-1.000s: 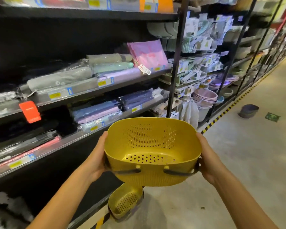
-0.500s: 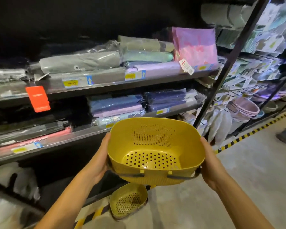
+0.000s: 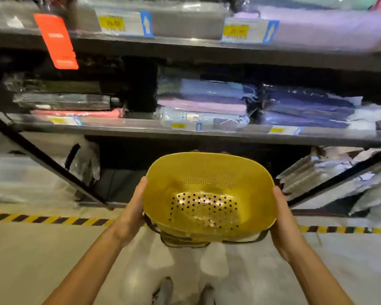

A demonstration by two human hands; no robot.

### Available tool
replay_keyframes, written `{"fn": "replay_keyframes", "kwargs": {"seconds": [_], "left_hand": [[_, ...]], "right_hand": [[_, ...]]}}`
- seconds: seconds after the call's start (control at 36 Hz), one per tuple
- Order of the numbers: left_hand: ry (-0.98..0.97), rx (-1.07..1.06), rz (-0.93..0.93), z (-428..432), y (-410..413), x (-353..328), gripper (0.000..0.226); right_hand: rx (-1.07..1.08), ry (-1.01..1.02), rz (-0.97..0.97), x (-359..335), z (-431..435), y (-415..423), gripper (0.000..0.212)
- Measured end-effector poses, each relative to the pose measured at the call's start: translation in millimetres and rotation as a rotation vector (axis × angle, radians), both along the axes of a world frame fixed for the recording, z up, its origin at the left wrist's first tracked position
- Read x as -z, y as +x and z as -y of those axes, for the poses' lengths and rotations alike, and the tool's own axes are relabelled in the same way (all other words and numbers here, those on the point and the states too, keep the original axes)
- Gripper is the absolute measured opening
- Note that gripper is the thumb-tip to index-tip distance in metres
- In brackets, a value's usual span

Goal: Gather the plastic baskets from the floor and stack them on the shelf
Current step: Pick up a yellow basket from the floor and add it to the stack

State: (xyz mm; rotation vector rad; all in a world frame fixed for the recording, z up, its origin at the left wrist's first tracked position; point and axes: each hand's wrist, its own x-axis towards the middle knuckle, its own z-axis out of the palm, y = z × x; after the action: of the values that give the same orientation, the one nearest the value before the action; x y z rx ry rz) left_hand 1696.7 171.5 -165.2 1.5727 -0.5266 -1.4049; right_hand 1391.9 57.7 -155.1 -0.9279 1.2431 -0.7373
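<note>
A yellow perforated plastic basket (image 3: 209, 194) with dark handles is held at waist height in front of the shelving. My left hand (image 3: 130, 214) grips its left side, thumb up along the rim. My right hand (image 3: 284, 221) grips its right side the same way. Just beneath the basket's near edge, part of a second yellow basket (image 3: 180, 239) with a dark handle shows above the floor; most of it is hidden. Straight ahead behind the basket lies the dark opening of the bottom shelf (image 3: 123, 164).
The middle shelf (image 3: 119, 128) and the one above carry stacks of wrapped folded textiles and price labels. An orange tag (image 3: 55, 40) hangs upper left. Slanted black posts flank the bottom bay. Yellow-black tape (image 3: 42, 219) runs along the floor. My shoes (image 3: 163, 291) show below.
My view has swung left and down to face the shelving squarely, closer in. The held basket has come over the basket on the floor, which now lies mostly hidden beneath it.
</note>
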Motion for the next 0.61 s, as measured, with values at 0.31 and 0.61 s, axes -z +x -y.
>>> {"fn": "replay_keyframes", "kwargs": {"seconds": [0.31,0.61], "left_hand": [[0.093,-0.101,-0.001,12.2,7.7,188.7,0.084],[0.217,-0.171,-0.025,30.2,19.5,396.6,0.067]], "right_hand": [[-0.067,0.103,0.040,180.4,41.5,21.0,0.035],[0.103,0.271,0.014,406.4,56.2,45.0,0.026]]}}
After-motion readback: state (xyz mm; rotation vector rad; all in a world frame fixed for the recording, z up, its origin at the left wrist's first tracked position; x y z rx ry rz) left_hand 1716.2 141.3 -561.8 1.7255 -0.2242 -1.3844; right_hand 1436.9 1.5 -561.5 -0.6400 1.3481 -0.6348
